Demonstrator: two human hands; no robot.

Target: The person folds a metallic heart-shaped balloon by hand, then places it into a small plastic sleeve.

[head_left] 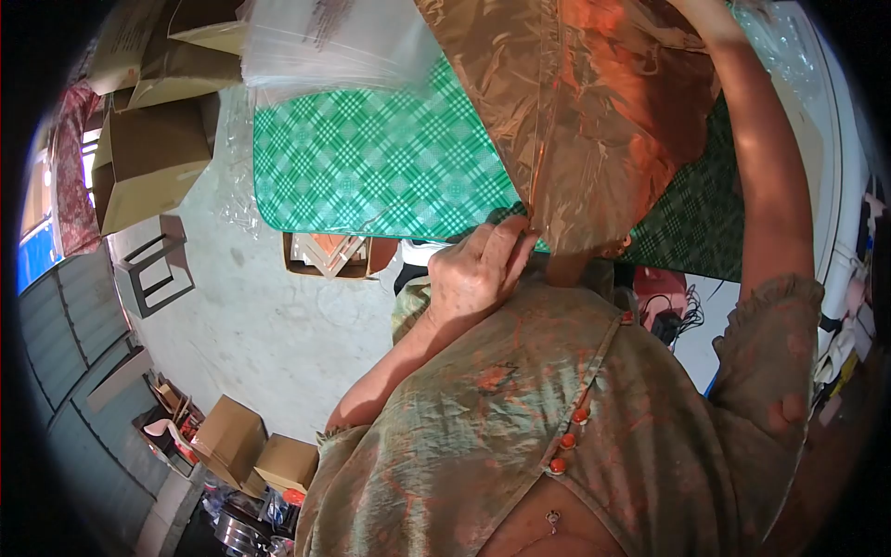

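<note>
My left hand (475,267) is closed at the lower end of a shiny copper-brown sheet (594,121), its fingers pinching the edge close to my body. The sheet is thin, creased and glossy, with a long seam down it. It widens upward and runs past the top of the view. My right forearm (770,158) reaches up along the sheet's right side, and the hand itself lies beyond the top edge. Under the sheet is a table with a green plaid cover (371,167).
A stack of clear plastic bags (343,46) lies at the table's far left. Open cardboard boxes (153,158) stand left of it. A box with flat pieces (327,255) sits below the table edge. A grey frame (156,269) and more boxes (230,436) are on the floor.
</note>
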